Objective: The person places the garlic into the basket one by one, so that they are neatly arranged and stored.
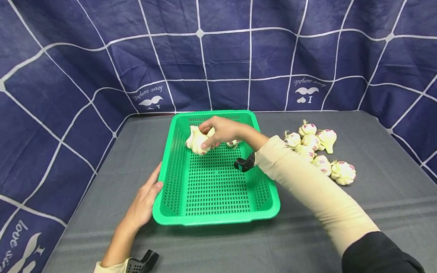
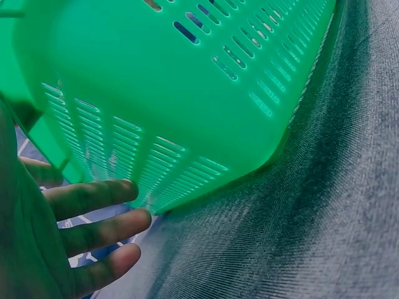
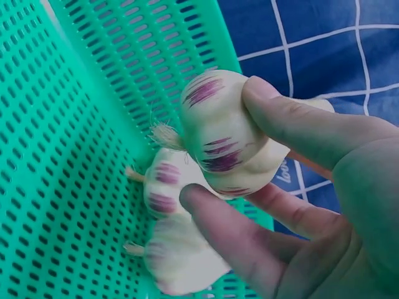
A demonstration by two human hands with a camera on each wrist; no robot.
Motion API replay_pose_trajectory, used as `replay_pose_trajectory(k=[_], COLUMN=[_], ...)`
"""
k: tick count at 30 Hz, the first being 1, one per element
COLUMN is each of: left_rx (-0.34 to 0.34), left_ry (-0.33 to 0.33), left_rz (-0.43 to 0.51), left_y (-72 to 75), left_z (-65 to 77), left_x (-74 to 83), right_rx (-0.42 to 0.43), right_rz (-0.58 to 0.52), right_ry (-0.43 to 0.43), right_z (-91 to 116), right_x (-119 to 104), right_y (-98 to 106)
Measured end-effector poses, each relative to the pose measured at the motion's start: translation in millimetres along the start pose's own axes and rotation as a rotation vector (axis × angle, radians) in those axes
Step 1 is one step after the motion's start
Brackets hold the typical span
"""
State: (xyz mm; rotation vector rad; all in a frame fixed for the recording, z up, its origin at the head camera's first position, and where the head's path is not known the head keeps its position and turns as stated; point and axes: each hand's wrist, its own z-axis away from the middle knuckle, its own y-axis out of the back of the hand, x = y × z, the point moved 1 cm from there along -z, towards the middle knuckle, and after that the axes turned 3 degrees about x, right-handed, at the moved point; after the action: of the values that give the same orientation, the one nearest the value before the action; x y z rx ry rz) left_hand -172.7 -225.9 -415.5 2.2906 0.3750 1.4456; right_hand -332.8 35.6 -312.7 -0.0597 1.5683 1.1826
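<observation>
My right hand (image 1: 222, 132) is inside the far part of a green plastic basket (image 1: 218, 217). In the right wrist view its thumb and fingers pinch a garlic bulb (image 3: 218, 137) with purple streaks and a tuft of roots. Just below that bulb, other garlic bulbs (image 3: 187, 255) lie in the basket against its perforated wall. One more bulb (image 1: 233, 144) shows partly from under the right hand. At the basket's left side, my left hand (image 1: 144, 203) rests by the rim. Its fingers (image 2: 106, 227) stretch loosely along the outer wall, curled round nothing.
Several garlic bulbs (image 1: 310, 141) sit in a group on the grey tabletop (image 1: 384, 161), right of the basket and beyond my right forearm. A blue curtain with white lines (image 1: 227, 53) hangs behind the table and along both sides.
</observation>
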Motion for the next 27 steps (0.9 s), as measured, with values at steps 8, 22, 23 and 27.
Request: replay_pose_trajectory(k=[8,22,23,27], left_rx=[-0.011,-0.018,-0.017,-0.02], left_ry=[0.008,0.036,0.037,0.036], left_rz=[0.006,-0.006,-0.007,-0.007], left_y=[-0.3,0.4,0.6,1.3], left_z=[-0.4,-1.1,-1.1,-1.1], left_x=[0.7,0.5,0.4,-0.2], right_rx=[-0.016,-0.031,-0.032,-0.031], right_rz=[0.062,0.159,0.187,0.272], right_ry=[-0.015,-0.039,-0.034,-0.023], right_z=[-15,-27,-28,-29], right_x=[2,16,15,15], right_y=[-16,-39,-39,-42])
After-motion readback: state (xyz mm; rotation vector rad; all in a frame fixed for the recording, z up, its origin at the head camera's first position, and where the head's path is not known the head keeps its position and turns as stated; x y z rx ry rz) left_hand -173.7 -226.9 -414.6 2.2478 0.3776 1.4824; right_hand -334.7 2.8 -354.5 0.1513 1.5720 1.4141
